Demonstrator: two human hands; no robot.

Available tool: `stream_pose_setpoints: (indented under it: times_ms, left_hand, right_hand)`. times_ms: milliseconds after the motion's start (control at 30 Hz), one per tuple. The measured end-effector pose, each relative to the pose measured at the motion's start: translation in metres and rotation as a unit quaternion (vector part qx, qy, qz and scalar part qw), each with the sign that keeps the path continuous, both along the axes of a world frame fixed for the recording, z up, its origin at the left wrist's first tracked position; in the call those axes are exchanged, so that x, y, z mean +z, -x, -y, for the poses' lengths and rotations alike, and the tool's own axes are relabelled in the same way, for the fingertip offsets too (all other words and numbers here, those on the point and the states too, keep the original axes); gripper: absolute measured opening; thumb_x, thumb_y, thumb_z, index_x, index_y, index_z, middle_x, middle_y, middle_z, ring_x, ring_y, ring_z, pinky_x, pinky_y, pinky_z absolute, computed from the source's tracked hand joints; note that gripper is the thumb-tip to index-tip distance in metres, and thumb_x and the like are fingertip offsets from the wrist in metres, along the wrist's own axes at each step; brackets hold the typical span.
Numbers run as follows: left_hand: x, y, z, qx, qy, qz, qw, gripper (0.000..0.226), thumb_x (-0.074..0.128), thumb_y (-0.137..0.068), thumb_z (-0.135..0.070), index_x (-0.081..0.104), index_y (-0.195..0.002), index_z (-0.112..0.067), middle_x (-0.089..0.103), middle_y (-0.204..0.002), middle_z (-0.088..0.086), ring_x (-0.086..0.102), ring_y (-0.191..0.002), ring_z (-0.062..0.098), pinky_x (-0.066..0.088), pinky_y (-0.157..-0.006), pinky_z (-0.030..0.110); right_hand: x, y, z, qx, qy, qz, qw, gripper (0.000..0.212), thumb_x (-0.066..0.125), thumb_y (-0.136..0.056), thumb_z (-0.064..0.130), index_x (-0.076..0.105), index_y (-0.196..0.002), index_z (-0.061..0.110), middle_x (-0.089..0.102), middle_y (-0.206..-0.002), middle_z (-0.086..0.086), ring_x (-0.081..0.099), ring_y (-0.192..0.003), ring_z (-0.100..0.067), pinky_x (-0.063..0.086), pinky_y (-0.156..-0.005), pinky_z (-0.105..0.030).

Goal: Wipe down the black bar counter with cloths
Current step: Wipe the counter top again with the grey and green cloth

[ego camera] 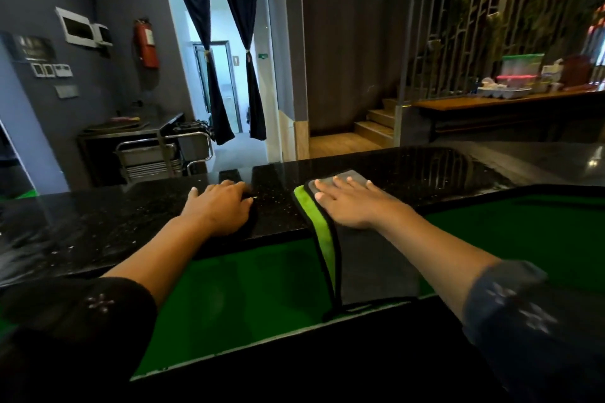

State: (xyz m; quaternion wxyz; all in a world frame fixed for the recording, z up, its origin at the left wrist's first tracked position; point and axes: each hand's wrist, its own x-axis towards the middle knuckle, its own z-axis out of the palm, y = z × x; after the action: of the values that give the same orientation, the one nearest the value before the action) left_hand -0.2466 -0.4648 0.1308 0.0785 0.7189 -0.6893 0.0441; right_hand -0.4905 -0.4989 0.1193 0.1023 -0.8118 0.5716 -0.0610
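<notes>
Dark patterned sleeves [98, 304] frame the bottom, both bare forearms reaching onto the black bar counter [114, 216]. Toward its left, the left hand [219, 206] lies palm down near the counter's near edge, fingers loosely curved over a dark cloth [250, 222] barely showing beneath. Further right, the right hand [353, 202] presses flat, fingers straight and spread, on a grey cloth with a green side [327, 179] that drapes over the near edge.

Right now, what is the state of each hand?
Left hand: open, pressing a black cloth.
Right hand: open, flat on the grey-green cloth.
</notes>
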Motion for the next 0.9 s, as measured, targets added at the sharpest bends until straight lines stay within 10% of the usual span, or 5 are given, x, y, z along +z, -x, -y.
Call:
stream_pose_setpoints:
  times_ms: [133, 467, 733, 900]
  left_hand:
    - [-0.008, 0.038, 0.017, -0.046, -0.016, -0.114, 0.992, 0.046, 0.037, -0.097, -0.047, 0.045, -0.138, -0.028, 0.047, -0.144, 0.007, 0.044, -0.131, 0.029, 0.029, -0.11, 0.055]
    - [-0.025, 0.071, 0.034, 0.026, -0.061, -0.058, 0.996, 0.064, 0.013, -0.089, -0.071, 0.011, -0.148, -0.047, 0.003, -0.161, -0.01, 0.0, -0.148, 0.017, -0.003, -0.116, 0.055]
    - [-0.023, 0.069, 0.036, 0.032, -0.059, -0.048, 0.997, 0.061, 0.014, -0.09, -0.069, 0.013, -0.147, -0.048, 0.003, -0.16, -0.012, 0.002, -0.147, 0.014, 0.0, -0.117, 0.052]
    - [-0.018, 0.076, 0.032, 0.037, -0.064, -0.05, 0.996, 0.06, 0.014, -0.091, -0.067, 0.013, -0.148, -0.047, 0.004, -0.16, -0.01, 0.003, -0.148, 0.016, 0.0, -0.117, 0.053]
  right_hand:
    - [-0.006, 0.029, -0.011, 0.04, 0.025, 0.001, 0.999, 0.052, 0.011, -0.102, 0.055, 0.01, -0.153, 0.046, 0.003, -0.165, 0.006, 0.0, -0.151, -0.018, -0.004, -0.119, -0.049]
    - [0.004, 0.016, 0.143, 0.025, 0.001, -0.021, 0.999, 0.052, 0.018, -0.103, 0.05, 0.013, -0.154, 0.042, 0.003, -0.165, 0.0, -0.001, -0.151, -0.024, -0.005, -0.116, -0.055]
    - [0.004, -0.014, 0.154, -0.016, 0.156, 0.008, 0.988, 0.051, 0.033, -0.101, 0.043, 0.04, -0.143, 0.016, 0.038, -0.147, -0.017, 0.037, -0.134, -0.036, 0.03, -0.108, -0.049]
    - [0.005, 0.015, 0.127, 0.077, -0.002, -0.041, 0.996, 0.068, 0.017, -0.1, 0.057, 0.013, -0.157, 0.019, 0.007, -0.165, -0.007, 0.008, -0.151, -0.026, 0.007, -0.12, -0.053]
